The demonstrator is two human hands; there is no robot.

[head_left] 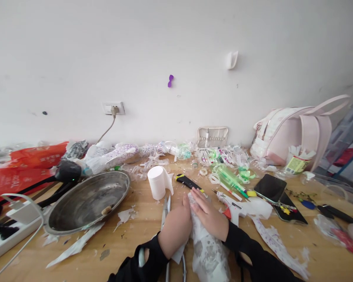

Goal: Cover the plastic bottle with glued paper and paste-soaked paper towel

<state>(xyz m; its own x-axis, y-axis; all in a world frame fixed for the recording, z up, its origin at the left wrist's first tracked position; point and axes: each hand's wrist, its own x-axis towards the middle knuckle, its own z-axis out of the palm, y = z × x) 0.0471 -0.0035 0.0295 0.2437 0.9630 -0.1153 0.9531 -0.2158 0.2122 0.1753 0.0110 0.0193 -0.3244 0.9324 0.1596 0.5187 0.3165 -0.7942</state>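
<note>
A long, bottle-shaped thing wrapped in white paper lies toward the front of the table, with grey patches showing along it. My right hand rests flat on its upper part, fingers stretched out together. Against its left side, my left hand is curled with the thumb up; most of its fingers are hidden. Scissors lie partly under my left hand, beside a scrap of white paper. Just beyond my hands are a white paper roll with a loose end and a black and yellow utility knife.
Left stands a metal pan by a white power strip. To the right are a white glue gun, a phone and a pink backpack. Plastic pieces and green bottle parts line the wall; paper scraps are scattered about.
</note>
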